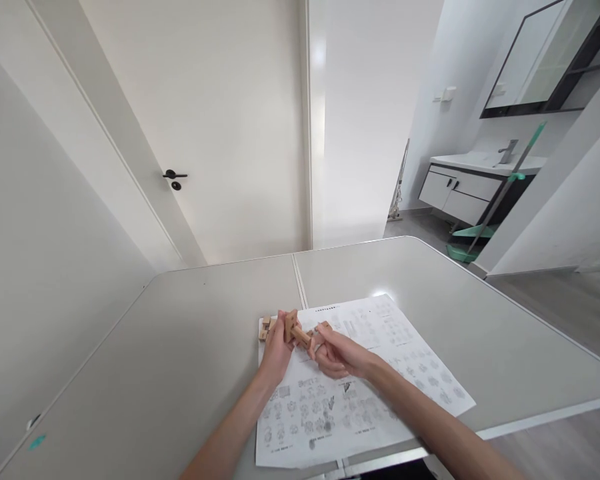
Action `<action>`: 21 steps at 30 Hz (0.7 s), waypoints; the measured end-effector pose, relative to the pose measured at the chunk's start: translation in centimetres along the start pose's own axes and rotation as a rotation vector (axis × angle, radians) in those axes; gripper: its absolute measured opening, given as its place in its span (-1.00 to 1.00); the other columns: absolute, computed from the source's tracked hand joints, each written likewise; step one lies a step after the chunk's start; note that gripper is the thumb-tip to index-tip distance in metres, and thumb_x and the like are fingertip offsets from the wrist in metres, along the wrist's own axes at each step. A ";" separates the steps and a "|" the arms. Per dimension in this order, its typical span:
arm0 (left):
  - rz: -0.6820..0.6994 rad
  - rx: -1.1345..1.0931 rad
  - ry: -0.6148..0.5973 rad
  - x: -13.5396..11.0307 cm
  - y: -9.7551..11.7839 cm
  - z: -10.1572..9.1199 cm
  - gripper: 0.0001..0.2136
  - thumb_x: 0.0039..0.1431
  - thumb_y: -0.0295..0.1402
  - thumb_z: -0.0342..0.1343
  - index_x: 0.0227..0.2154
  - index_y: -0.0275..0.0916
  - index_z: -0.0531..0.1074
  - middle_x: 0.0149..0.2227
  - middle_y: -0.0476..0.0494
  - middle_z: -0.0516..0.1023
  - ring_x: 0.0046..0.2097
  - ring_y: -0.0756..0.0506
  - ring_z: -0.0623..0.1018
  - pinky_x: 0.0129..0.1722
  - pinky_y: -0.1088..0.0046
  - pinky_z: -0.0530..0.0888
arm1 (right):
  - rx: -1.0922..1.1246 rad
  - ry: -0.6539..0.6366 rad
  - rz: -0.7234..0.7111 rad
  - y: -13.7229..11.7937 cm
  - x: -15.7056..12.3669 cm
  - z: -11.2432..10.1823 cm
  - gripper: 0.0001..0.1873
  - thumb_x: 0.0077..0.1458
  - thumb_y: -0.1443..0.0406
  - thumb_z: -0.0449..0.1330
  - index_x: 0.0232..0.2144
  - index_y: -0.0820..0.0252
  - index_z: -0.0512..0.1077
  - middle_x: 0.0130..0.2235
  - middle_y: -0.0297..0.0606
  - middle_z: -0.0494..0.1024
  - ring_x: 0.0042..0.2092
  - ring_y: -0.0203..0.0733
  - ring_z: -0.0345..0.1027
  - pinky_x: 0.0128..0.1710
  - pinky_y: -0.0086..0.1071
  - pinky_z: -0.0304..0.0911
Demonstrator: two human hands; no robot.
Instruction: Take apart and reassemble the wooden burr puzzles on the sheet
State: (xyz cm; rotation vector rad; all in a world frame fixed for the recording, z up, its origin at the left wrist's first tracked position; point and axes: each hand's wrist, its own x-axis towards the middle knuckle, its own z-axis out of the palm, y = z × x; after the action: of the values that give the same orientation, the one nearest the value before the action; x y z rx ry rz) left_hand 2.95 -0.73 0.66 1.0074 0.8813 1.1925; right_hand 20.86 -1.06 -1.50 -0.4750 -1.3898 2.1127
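Observation:
My left hand (pixel 276 347) is closed around a small wooden puzzle assembly (pixel 293 328) made of notched light-brown bars, held just above a printed instruction sheet (pixel 380 363). My right hand (pixel 336 353) pinches one bar (pixel 319 329) that sticks out of the same assembly on its right side. Another loose wooden piece (pixel 265 328) lies on the table at the sheet's top left corner, just left of my left hand. Both forearms reach in from the bottom edge.
The grey table (pixel 180 347) has a seam down its middle and rounded corners. Behind it stand a white door with a black handle (pixel 174 177) and a wall. To the right are a bathroom vanity (pixel 473 183) and a green-handled mop (pixel 500 193).

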 end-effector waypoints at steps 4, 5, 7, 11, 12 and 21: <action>-0.097 -0.089 0.085 0.2 0.2 -0.2 -0.48 0.16 0.20 0.14 -0.48 -0.22 0.29 -0.56 0.11 0.22 -0.56 0.08 0.15 -0.55 0.53 0.13 | -0.757 0.533 -0.268 -1.2 -1.1 -0.8 -0.61 0.33 -0.02 0.13 -0.33 0.15 0.42 -0.48 -0.34 0.44 -0.46 -0.24 0.23 -0.40 -0.36 0.18; -0.106 -0.091 0.091 0.2 0.2 -0.2 -0.48 0.15 0.20 0.15 -0.47 -0.22 0.30 -0.56 0.11 0.22 -0.56 0.09 0.14 -0.56 0.53 0.10 | -0.910 0.580 -0.308 -1.2 -1.3 -1.1 -0.70 0.31 0.03 0.17 -0.25 0.14 0.45 -0.33 -0.25 0.51 -0.32 -0.16 0.32 -0.29 -0.30 0.25; -0.121 -0.077 0.072 0.2 0.1 -0.1 -0.47 0.15 0.21 0.15 -0.47 -0.24 0.32 -0.57 0.12 0.22 -0.58 0.10 0.11 -0.58 0.53 0.06 | -1.123 0.581 -0.352 -0.9 -1.4 -1.7 -0.75 0.29 0.13 0.20 -0.06 0.10 0.45 -0.07 -0.11 0.53 -0.07 -0.01 0.35 -0.07 -0.15 0.28; -0.141 -0.039 0.028 0.1 -0.3 0.1 -0.45 0.14 0.23 0.14 -0.46 -0.25 0.34 -0.59 0.14 0.20 -0.59 0.11 0.07 -0.59 0.52 0.04 | -1.295 0.503 -0.330 0.2 -1.2 -2.5 -0.70 0.28 0.20 0.22 0.04 0.08 0.42 -0.01 -0.10 0.53 0.06 0.08 0.28 0.06 -0.04 0.21; -0.140 -0.032 0.028 0.1 -0.5 0.1 -0.45 0.14 0.23 0.14 -0.45 -0.25 0.35 -0.59 0.14 0.20 -0.59 0.11 0.07 -0.59 0.52 0.04 | -1.306 0.498 -0.313 0.4 -1.2 -2.7 -0.72 0.27 0.20 0.23 0.01 0.09 0.43 -0.07 -0.11 0.54 0.02 0.08 0.28 0.04 -0.05 0.21; -0.093 0.048 -0.005 0.2 -1.4 -0.1 -0.44 0.17 0.25 0.06 -0.46 -0.24 0.33 -0.61 0.15 0.19 -0.60 0.10 0.06 -0.62 0.53 0.09 | -0.886 0.625 -0.251 -0.7 -1.3 -2.5 -0.63 0.39 0.04 0.03 -0.28 0.13 0.46 -0.30 -0.22 0.51 -0.28 -0.12 0.29 -0.21 -0.23 0.19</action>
State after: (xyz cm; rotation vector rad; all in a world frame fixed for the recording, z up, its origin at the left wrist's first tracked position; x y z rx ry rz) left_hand 3.35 -0.62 -0.69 0.9970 0.9463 1.0948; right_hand 23.56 0.15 -1.86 -1.1082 -1.7858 0.9187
